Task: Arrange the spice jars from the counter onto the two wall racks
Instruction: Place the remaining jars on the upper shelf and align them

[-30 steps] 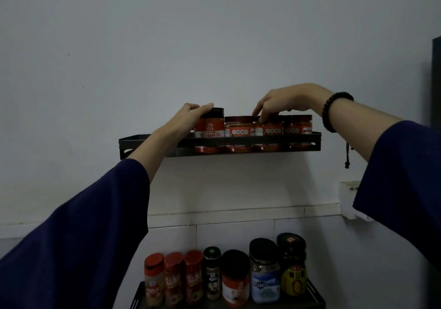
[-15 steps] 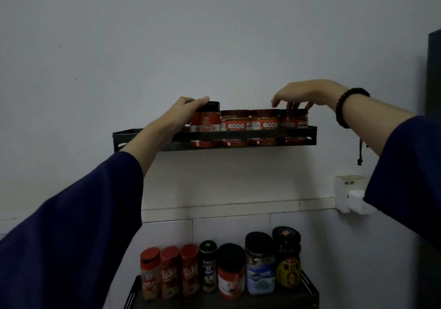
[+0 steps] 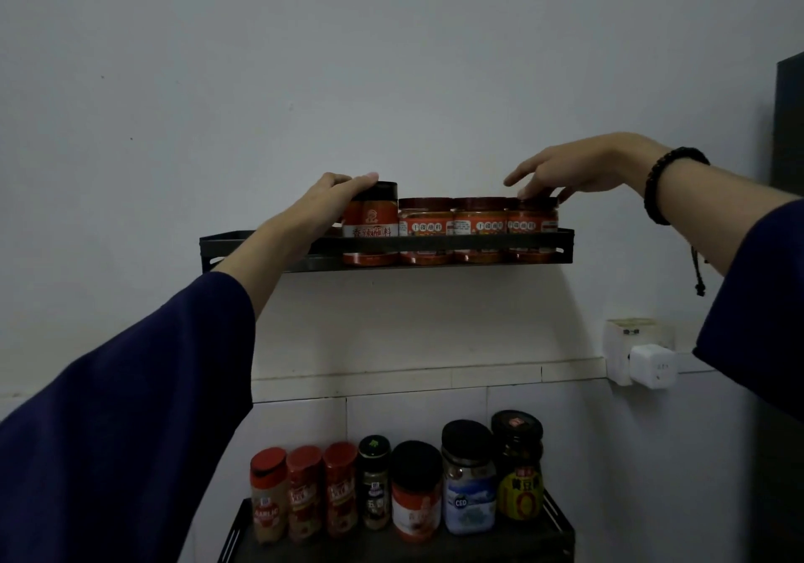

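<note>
The upper black wall rack (image 3: 269, 241) carries a row of red-labelled spice jars. My left hand (image 3: 324, 203) grips the tallest jar (image 3: 372, 225), black-lidded, at the left end of the row. Right of it stand three shorter red jars (image 3: 478, 227) side by side. My right hand (image 3: 570, 168) hovers over the rightmost short jar (image 3: 533, 225), fingers spread, fingertips touching its lid. The lower black rack (image 3: 559, 521) holds several jars and bottles of mixed sizes (image 3: 417, 488).
The left part of the upper rack is bare. A white wall socket with a plug (image 3: 639, 355) sits to the right, between the racks. A dark panel (image 3: 789, 123) stands at the far right edge. White tiles begin below the upper rack.
My right hand has slid from the middle jars to the rightmost jar and opened its fingers. My left hand stays on the tall jar. The view has tilted up slightly.
</note>
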`<state>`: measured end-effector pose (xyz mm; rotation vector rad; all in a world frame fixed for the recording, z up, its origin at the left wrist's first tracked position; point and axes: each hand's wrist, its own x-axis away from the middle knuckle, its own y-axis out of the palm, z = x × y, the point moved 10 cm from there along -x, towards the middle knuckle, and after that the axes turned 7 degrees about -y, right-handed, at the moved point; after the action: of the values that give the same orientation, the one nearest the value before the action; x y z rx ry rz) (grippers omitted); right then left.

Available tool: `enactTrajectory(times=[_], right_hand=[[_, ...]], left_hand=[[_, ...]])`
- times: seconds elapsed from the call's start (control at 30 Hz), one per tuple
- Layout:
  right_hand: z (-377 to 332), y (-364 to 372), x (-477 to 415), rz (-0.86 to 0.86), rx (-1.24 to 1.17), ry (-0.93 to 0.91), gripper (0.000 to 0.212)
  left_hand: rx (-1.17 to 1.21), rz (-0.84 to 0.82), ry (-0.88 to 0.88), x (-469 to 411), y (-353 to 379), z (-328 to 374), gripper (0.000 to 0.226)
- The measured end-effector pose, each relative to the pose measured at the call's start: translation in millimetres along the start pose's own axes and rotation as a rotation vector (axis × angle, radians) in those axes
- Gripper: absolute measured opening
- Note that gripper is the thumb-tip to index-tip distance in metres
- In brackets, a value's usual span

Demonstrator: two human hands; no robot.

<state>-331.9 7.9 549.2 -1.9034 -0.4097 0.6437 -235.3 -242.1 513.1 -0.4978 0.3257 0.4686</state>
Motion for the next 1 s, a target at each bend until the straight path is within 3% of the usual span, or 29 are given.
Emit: enactTrajectory(times=[0.2,0.43,0.57,0.7,1.0], right_hand=[[0,4,-1,-0.027,0.107,0.033,0.051],[1,11,2,-0.1,-0.003,0.019,0.059],[-2,11,2,-0.043,-0.042,-0.01,0.055],[-1,11,1,-0.03,-0.055,-0.026,0.048],[-6,12,7,-0.059,-0.004,0.014,0.056]], left_hand=[[-0.001,0.003,0.001,-1,0,0,0.066],[-0.005,-0.018,0.008,-6,0,-2,0.069],[-0.019,-0.027,0.008,-7,-2,-3,0.075],[-0.015,-0.031,0.015,-8,-1,-3,0.075],[-0.02,-0.039,0.013,-9,0,-3,0.073]])
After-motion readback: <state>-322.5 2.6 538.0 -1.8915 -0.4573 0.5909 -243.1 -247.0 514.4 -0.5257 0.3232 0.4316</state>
